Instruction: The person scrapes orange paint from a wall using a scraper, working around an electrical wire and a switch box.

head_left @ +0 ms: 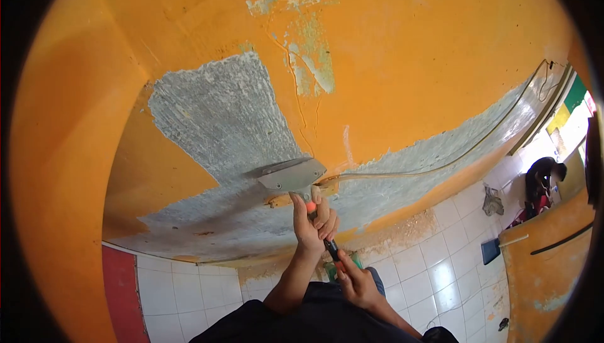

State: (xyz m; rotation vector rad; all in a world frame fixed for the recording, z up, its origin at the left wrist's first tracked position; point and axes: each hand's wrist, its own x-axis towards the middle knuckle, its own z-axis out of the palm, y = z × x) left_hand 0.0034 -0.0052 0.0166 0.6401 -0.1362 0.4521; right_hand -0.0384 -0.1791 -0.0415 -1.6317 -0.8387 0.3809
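Observation:
A wide-bladed wall scraper [292, 174] with a black and orange handle is held in both hands. Its grey metal head lies against or very close to the wall, beside the bottom of a bare grey patch [217, 116]. My left hand [318, 220] is closed round the upper handle, just below the head, with the thumb along it. Lower down, near my body, my right hand [358, 283] grips the end of the handle. Around the blade, the orange-painted wall [415, 78] shows rough grey areas where the paint is gone.
A cable [434, 168] runs along the wall from beside the blade towards the right. Debris [396, 236] lies on the white tiled floor [415, 267] at the wall's foot. Another person [541, 182] is bent over at the far right, near a plastic bag [492, 201] and a dustpan [491, 251].

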